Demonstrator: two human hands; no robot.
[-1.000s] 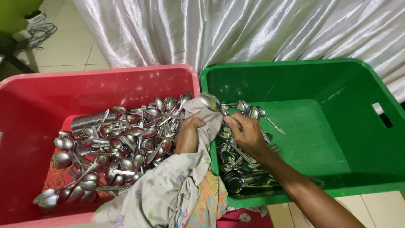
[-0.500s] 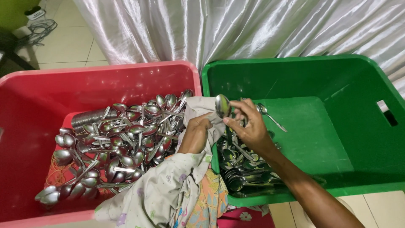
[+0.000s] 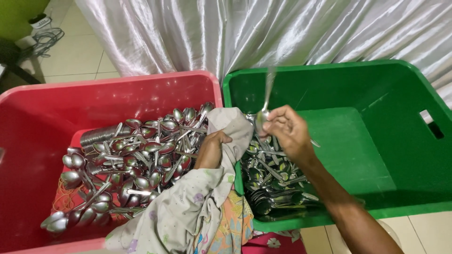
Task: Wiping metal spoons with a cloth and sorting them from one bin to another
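Spoon (image 3: 266,101) was now flipped handle-up, blurred, pinched by right hand (image 3: 287,131) fingers over the green bin's (image 3: 400,141) left edge; half a second before, its bowl pointed up against the cloth (image 3: 230,129). Left hand (image 3: 212,148) fingers stayed clenched on that cloth at the red bin's (image 3: 37,122) right edge. Wiping looked finished; spoon likely bound for the green bin pile (image 3: 270,178).

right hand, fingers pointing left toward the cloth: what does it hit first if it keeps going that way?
Probably the pale cloth draped over the green bin's left rim, gripped by the left hand. The right hand holds a spoon. Depth is unclear.
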